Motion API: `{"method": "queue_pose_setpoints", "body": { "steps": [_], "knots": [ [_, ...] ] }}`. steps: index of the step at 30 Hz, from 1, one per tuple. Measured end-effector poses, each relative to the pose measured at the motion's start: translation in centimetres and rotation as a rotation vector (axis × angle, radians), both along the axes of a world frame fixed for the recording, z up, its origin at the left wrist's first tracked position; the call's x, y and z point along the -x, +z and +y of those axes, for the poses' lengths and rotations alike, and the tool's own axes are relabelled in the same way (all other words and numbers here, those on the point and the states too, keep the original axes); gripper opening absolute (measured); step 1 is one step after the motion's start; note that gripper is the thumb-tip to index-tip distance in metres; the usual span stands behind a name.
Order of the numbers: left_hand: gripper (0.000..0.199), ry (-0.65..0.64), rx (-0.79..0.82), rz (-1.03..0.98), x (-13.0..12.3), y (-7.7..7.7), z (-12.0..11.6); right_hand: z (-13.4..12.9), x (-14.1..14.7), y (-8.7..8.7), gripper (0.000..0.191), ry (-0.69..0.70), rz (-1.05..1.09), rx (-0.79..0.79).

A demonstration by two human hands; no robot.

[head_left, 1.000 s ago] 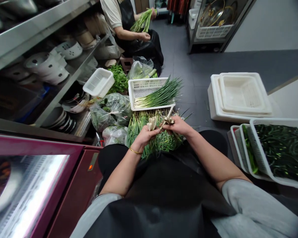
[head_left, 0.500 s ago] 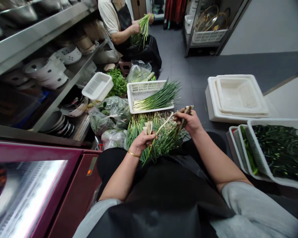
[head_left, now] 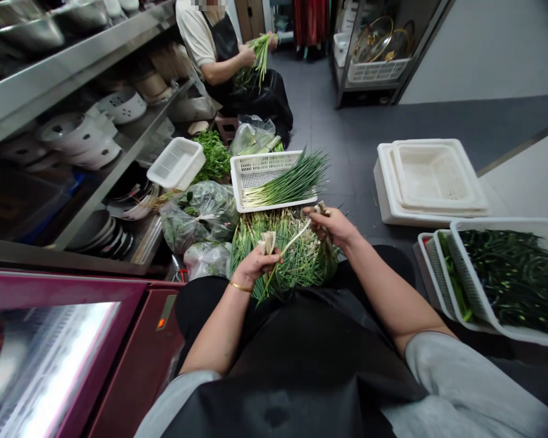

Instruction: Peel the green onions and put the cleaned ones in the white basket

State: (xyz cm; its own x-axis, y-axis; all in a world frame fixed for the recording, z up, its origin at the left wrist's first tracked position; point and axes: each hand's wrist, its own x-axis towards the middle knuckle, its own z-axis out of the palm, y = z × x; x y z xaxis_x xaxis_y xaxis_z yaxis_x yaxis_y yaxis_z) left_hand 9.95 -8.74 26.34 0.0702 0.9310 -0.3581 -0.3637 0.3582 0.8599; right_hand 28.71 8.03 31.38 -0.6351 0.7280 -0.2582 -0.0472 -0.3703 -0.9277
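Note:
My left hand (head_left: 254, 264) is closed round a few pale-stemmed scallions (head_left: 268, 242), white ends up. One scallion (head_left: 296, 237) stretches between both hands. My right hand (head_left: 331, 225) pinches its white end and also holds brownish peelings against the palm. Below both hands lies a large pile of unpeeled scallions (head_left: 256, 243), roots toward the far side. Just beyond the pile, a white perforated basket (head_left: 274, 159) holds a bundle of clean green scallions (head_left: 296, 182), their tops over its right rim.
Bagged greens (head_left: 201, 213) and a small white basket (head_left: 176, 163) are at left, beside shelves of dishes (head_left: 82, 140). White tubs (head_left: 432, 176) and a crate of dark green vegetables (head_left: 520, 280) stand right. A seated person (head_left: 219, 52) holds green stalks ahead.
My right hand has moved slightly left and down, still at the scallion's white end. My left hand has shifted slightly left and down. The whole view has shifted a little.

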Motion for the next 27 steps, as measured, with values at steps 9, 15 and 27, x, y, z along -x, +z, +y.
{"method": "queue_pose_setpoints", "body": {
  "steps": [9, 15, 27],
  "knots": [
    [0.041, 0.008, -0.035, 0.117, -1.4, 1.9, 3.1, -3.1, 3.0, -0.5, 0.046, 0.171, -0.236, -0.571],
    [0.040, -0.077, -0.017, 0.093, -0.1, 1.3, 1.9, -0.4, 1.1, -0.2, 0.050, -0.082, -0.343, -0.831],
    [0.038, 0.386, -0.100, 0.123, -2.2, 1.8, 3.1, 1.7, 3.9, -1.3, 0.048, -0.327, 0.104, 0.066]
  ]
}}
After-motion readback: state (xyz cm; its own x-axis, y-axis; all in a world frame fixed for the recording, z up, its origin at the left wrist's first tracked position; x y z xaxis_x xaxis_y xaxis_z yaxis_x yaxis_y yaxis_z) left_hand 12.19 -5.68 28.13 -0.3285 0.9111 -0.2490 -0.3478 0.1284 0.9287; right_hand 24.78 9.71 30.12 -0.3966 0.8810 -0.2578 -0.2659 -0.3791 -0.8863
